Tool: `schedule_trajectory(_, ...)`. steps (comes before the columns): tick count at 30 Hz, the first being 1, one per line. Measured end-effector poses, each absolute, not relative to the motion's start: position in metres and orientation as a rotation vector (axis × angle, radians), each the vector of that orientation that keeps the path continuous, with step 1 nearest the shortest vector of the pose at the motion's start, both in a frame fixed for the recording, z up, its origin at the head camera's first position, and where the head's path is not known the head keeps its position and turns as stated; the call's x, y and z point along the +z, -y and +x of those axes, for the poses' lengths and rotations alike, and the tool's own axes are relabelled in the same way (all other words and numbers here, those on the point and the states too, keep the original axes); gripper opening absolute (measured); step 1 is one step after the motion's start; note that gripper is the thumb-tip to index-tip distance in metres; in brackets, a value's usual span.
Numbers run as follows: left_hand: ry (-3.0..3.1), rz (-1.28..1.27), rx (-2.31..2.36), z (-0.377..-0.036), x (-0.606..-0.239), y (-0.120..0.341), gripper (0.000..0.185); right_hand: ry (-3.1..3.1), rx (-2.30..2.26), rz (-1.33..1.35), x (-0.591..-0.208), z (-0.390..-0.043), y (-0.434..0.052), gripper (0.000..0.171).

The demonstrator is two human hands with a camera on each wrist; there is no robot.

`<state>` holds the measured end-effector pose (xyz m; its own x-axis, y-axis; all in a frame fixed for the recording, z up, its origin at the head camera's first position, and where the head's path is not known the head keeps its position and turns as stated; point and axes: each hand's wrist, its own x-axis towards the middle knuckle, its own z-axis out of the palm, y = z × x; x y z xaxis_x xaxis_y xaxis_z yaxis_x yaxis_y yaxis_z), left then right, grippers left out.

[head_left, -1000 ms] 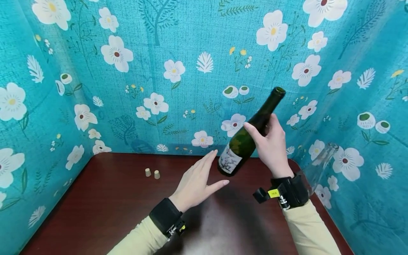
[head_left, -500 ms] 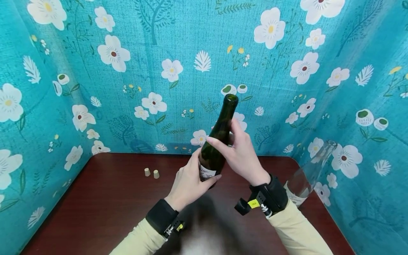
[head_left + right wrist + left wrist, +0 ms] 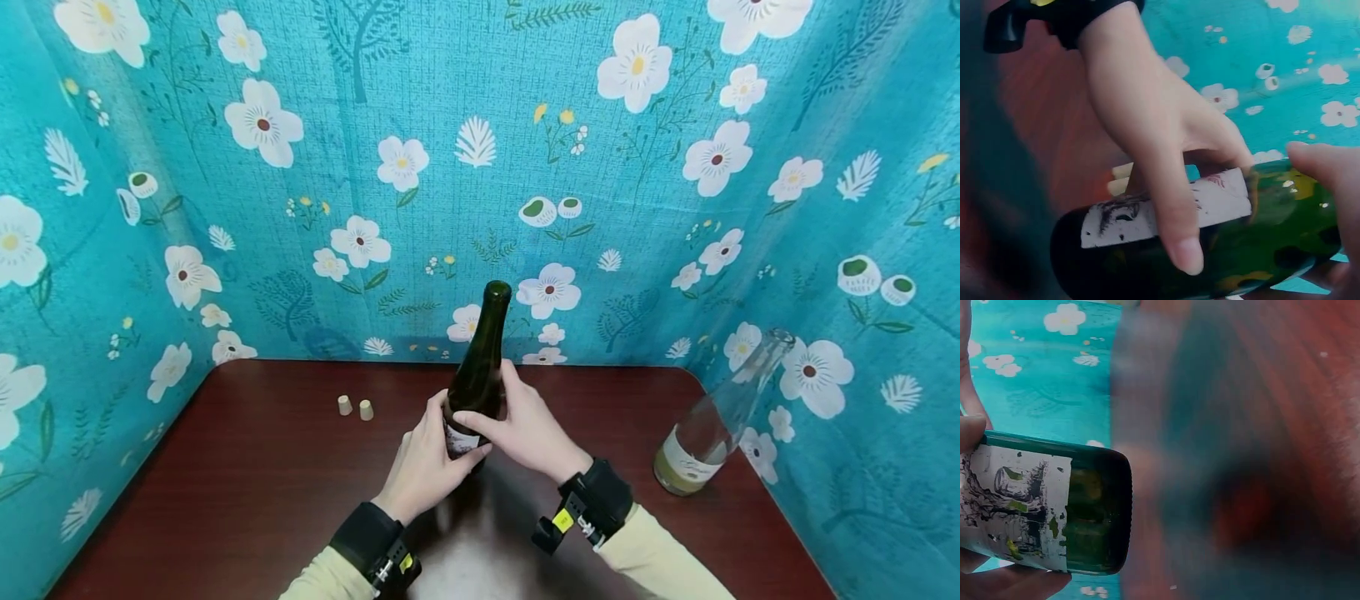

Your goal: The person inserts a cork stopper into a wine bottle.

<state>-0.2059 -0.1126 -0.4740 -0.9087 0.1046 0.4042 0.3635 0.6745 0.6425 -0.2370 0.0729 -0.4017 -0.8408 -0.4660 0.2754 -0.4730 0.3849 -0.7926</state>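
Together, both hands (image 3: 480, 442) clasp the upright, smooth dark-green glass bottle (image 3: 480, 367).

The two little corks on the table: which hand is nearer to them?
Left. The left hand grips the green bottle on the side facing the corks; the right hand grips its far side.
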Motion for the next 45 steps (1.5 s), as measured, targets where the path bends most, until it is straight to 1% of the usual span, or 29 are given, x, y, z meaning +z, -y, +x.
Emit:
schedule_trajectory(6,2.606,-0.309,-1.131,-0.205,-0.486,0.115,0.095,2.655,1.473,0.884,-0.414,-0.233,-0.066,0.073)
schedule_trajectory(13,2.614,-0.317,-1.134,-0.207,-0.492,0.118,0.095,2.668,1.446,0.881,-0.420,-0.234,-0.062,0.072)
schedule_trajectory(22,2.627,-0.319,-1.158,-0.207,-0.498,0.120,0.095,2.682,1.448,0.862,-0.430,-0.237,-0.059,0.071)
schedule_trajectory(38,2.643,-0.304,-1.176,-0.212,-0.502,0.123,0.094,2.703,1.439,0.837,-0.434,-0.240,-0.056,0.076)
schedule_trajectory(42,2.650,-0.303,-1.199,-0.212,-0.504,0.127,0.097,2.696,1.462,0.833,-0.439,-0.241,-0.056,0.074)
schedule_trajectory(45,2.649,-0.317,-1.187,-0.211,-0.504,0.134,0.092,2.673,1.484,0.841,-0.440,-0.240,-0.056,0.072)
